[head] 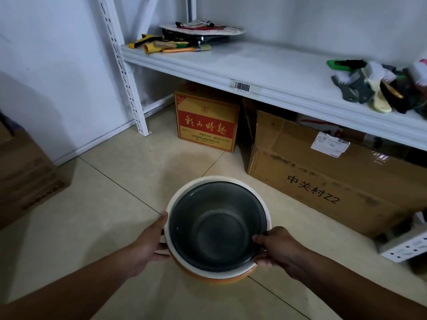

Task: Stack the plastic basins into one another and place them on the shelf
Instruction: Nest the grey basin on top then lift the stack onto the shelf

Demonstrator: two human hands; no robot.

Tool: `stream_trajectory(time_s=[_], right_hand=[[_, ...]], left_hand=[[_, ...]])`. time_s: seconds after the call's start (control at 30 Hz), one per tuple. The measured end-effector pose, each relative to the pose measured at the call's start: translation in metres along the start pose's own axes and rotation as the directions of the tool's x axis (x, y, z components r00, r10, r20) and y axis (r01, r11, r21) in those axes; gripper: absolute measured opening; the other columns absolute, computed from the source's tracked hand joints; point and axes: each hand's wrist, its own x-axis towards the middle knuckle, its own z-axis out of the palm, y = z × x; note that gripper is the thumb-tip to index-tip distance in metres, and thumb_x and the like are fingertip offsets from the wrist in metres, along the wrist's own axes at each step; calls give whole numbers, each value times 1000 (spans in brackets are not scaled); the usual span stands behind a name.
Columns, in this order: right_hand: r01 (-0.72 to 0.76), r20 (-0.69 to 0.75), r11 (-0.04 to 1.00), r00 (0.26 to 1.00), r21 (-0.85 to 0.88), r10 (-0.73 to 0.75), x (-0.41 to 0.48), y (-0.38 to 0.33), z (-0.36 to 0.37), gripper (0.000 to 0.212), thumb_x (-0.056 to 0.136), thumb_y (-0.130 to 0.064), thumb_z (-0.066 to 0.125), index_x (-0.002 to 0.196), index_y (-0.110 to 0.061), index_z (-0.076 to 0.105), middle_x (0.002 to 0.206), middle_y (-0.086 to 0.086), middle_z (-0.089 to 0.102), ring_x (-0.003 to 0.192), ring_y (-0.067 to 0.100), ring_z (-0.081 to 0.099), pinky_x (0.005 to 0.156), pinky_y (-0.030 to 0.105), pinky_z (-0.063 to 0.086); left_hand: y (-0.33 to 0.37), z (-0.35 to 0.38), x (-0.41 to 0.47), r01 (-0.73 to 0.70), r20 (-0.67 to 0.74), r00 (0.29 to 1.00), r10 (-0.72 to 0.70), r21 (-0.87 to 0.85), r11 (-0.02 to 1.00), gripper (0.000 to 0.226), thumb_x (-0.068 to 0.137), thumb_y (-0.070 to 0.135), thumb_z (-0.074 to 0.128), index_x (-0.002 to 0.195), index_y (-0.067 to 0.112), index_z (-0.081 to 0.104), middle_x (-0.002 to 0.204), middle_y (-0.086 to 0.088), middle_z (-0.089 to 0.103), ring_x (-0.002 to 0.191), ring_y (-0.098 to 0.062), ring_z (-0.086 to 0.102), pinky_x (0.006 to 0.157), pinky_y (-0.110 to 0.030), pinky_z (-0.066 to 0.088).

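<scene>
A dark grey plastic basin [217, 229] sits nested inside a white basin [184, 188], which in turn rests in an orange basin [221, 278]. I hold this stack above the tiled floor. My left hand [150, 243] grips its left rim and my right hand [275, 248] grips its right rim. The white metal shelf [265, 63] lies ahead and above the stack, with a bare stretch in its middle.
Paintbrushes and scrapers [166, 46] and a round flat item [203, 30] lie at the shelf's far left. Brushes [379, 84] crowd its right end. Under the shelf stand a red-and-yellow carton [205, 121] and a large brown carton [323, 174]. Another carton [25, 179] stands at the left.
</scene>
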Motion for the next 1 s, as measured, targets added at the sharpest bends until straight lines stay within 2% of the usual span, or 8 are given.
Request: stream_trajectory(time_s=[0.23,0.4,0.57,0.63,0.7,0.8,0.87,1.0], right_hand=[[70,-37,984,996,-162,-77,10,-2,0,30,95,-20,68,91,10,71,63,21,76,50,27,74,55,34,64],[161,-47,777,970,-609,-238,16,-4,-5,46,95,-47,60,70,-9,69,43,3,68,39,10,68,59,21,59],[115,-106,714,961,-690,-257,28,2,-18,52,88,-62,59,75,-12,67,51,3,70,38,10,68,53,24,59],[103,-182,747,940,-657,-290,33,6,-25,53,88,-62,59,88,-10,66,65,3,73,50,16,73,54,28,60],[115,-208,868,948,-483,-242,37,14,-31,56,88,-57,63,118,-9,56,101,12,73,77,25,75,62,34,60],[47,0,998,999,-38,-47,39,26,-37,87,84,-50,71,154,-20,29,144,20,54,112,35,65,80,41,59],[7,120,993,993,117,-21,41,31,-37,87,84,-45,72,157,-28,28,144,16,56,114,35,66,83,44,60],[18,92,989,995,144,-32,49,35,-28,71,90,-30,72,153,-26,39,124,10,70,106,33,71,85,47,60]], left_hand=[[-2,3,4,-45,23,999,43,93,995,42,103,44,46,142,29,48,117,-4,68,101,-28,70,68,-38,61],[-5,3,11,-48,21,999,45,121,992,46,103,32,52,148,27,43,120,-8,69,100,-29,70,67,-38,61],[-5,2,15,-70,22,998,67,148,987,47,103,32,52,148,28,43,122,-8,69,102,-28,70,69,-39,61],[-4,1,18,-83,22,996,81,151,985,46,103,32,52,148,30,43,124,-7,69,104,-28,70,70,-39,61],[0,0,20,-100,20,995,98,145,984,43,103,31,52,146,32,45,123,-5,69,106,-28,69,72,-42,61],[7,-1,23,-120,24,993,118,124,985,37,102,31,53,139,37,51,120,-4,70,106,-28,68,79,-47,61],[9,-3,25,-125,37,992,121,113,986,36,102,32,54,137,40,52,121,-4,70,107,-29,68,80,-49,61],[6,-8,28,-136,76,989,128,105,985,41,101,30,55,140,42,51,123,-4,72,109,-31,69,83,-51,61]])
